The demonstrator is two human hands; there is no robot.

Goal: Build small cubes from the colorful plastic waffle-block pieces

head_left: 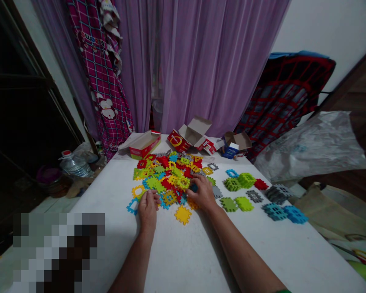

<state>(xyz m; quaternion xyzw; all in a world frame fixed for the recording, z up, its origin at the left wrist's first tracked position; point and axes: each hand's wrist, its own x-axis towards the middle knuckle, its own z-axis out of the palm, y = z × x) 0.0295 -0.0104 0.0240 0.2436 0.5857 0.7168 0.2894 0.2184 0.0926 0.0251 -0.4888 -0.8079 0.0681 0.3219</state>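
Interlocking plastic building tiles in several colours lie in a loose pile point(158, 183) on the white table point(177, 256). My right hand point(203, 193) reaches into the right side of the pile, thumb and fingers apart. A blue tile point(194, 187) shows in the gap between them, and a yellow tile point(183, 183) lies at the fingertips. At the pile's front left, my left hand point(148, 206) rests with loosely bent, parted fingers. Beside it are a blue frame tile point(132, 206) and a yellow frame tile point(138, 191). A solid yellow tile point(182, 214) lies between the hands.
Right of the pile stand groups of green tiles point(232, 184), grey tiles point(276, 194), blue tiles point(295, 214) and a red stack point(261, 184). Opened cartons point(144, 146) line the back edge, including a blue box point(230, 151). A plastic bag point(314, 146) hangs at right.
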